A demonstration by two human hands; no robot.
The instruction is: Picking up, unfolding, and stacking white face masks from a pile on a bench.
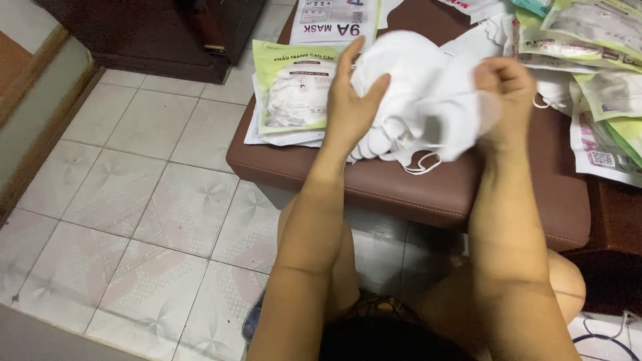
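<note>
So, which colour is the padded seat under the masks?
Brown: the padded seat under the white masks shows best in the head view.

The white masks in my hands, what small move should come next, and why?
Probably square the stack up. The left hand and right hand hold the white masks between them above the brown cushion, but their edges fan out unevenly at the bottom and an ear loop dangles.
</note>
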